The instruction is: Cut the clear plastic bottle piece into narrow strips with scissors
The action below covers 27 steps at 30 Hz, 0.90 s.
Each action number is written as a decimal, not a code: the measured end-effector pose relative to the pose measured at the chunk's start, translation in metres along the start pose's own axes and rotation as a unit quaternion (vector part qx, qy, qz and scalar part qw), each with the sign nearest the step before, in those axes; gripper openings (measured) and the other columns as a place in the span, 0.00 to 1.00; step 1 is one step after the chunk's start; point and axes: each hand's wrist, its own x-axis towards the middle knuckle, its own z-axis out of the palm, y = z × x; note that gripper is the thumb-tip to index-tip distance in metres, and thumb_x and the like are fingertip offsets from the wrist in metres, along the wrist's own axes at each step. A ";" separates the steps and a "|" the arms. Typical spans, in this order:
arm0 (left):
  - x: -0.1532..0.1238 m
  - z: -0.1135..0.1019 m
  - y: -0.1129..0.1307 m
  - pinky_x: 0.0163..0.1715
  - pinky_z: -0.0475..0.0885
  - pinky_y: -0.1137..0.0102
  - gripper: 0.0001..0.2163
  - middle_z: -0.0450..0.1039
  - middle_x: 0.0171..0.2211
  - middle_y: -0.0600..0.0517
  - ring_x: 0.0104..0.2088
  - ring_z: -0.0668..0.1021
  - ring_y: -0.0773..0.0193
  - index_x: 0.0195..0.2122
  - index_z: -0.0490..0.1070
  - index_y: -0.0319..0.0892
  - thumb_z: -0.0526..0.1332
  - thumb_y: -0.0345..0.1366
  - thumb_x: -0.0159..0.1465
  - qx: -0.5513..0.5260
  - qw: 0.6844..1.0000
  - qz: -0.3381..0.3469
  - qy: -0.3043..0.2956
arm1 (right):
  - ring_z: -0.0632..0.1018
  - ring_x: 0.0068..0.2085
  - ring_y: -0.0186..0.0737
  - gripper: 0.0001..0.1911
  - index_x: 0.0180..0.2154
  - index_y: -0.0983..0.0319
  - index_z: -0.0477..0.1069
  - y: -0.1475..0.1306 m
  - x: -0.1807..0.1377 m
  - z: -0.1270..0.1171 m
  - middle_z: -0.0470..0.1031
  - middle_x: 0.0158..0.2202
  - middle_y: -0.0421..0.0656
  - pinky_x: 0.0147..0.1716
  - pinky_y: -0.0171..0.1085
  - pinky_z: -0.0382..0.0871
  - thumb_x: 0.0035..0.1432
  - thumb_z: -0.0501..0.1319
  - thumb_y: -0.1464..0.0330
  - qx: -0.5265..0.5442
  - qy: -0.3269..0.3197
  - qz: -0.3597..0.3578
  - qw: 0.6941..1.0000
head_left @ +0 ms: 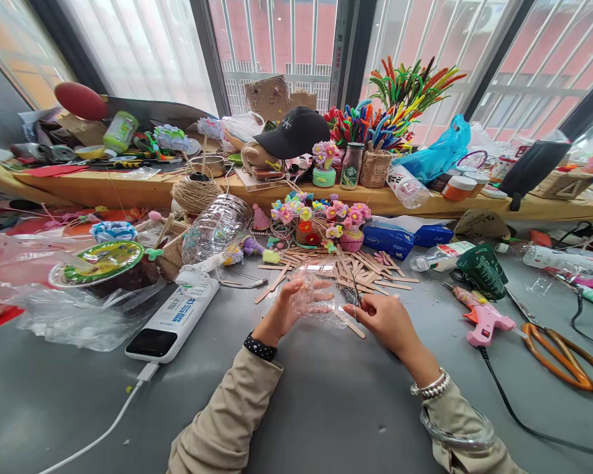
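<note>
Over the grey table (326,408), my left hand (289,306) holds a clear plastic piece (319,283) that looks like a cut bottle section. Its fingers are spread behind the see-through wall. My right hand (383,319) is closed at the right side of that piece, with thumb and fingers pinched round small scissors (354,286). Their slim metal part points up and away beside the plastic; the handles are mostly hidden by the fingers. Wooden craft sticks (370,270) lie in a loose heap just beyond both hands, and one stick pokes out beneath the plastic.
A white power bank (172,322) with a cable lies left. To the right are a pink glue gun (487,319) and large orange-handled scissors (563,355). Behind the sticks stand pipe-cleaner flowers (326,214) and a clear bottle (217,227). A cluttered wooden ledge (286,191) runs along the windows.
</note>
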 end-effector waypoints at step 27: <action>0.000 -0.002 -0.001 0.43 0.68 0.56 0.30 0.72 0.45 0.43 0.43 0.76 0.50 0.55 0.57 0.45 0.59 0.47 0.52 -0.020 1.000 -0.005 0.005 | 0.61 0.19 0.32 0.33 0.15 0.60 0.54 0.000 0.003 -0.005 0.60 0.14 0.37 0.20 0.32 0.51 0.51 0.44 0.39 0.052 0.025 -0.032 0.998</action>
